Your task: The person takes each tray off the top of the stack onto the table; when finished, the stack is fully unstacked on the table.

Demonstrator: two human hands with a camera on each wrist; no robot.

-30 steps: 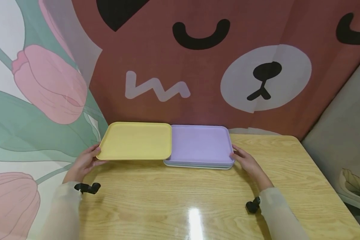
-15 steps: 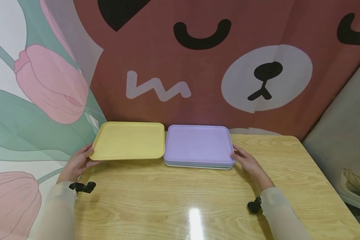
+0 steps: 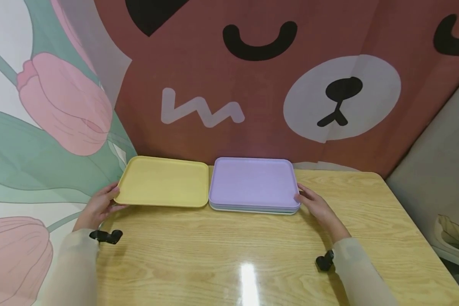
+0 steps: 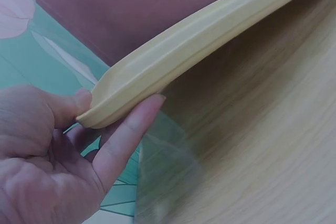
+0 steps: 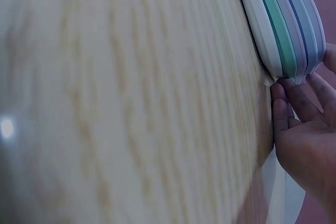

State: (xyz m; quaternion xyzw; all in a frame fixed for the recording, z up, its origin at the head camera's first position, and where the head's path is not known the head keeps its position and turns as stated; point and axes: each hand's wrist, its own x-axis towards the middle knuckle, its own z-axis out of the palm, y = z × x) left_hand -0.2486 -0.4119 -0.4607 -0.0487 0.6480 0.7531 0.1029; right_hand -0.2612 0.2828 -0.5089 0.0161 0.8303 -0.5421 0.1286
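On the left in the head view, my left hand (image 3: pixel 101 206) pinches the left end of a yellow tray (image 3: pixel 162 180), thumb on the rim and fingers underneath. The left wrist view shows the held end of the yellow tray (image 4: pixel 173 56) raised off the wood, the tray sloping down towards its far end. Right beside it lies a stack of trays with a purple tray (image 3: pixel 254 180) on top. White, green and other pale edges show below it in the right wrist view. My right hand (image 5: pixel 310 129) holds the stack's near right corner, fingertips against the tray sides.
Everything stands on a wooden table (image 3: pixel 199 255), with the trays along its back edge. Behind hangs a brown bear-print cloth (image 3: pixel 199 140), and a tulip-print cloth (image 3: pixel 65 106) covers the left side. The table's right edge slants beside a grey surface (image 3: pixel 436 170).
My left hand has drawn the yellow tray left, off its overlap with the purple tray, and the yellow tray's right end has come down. The right hand has stayed at the stack.
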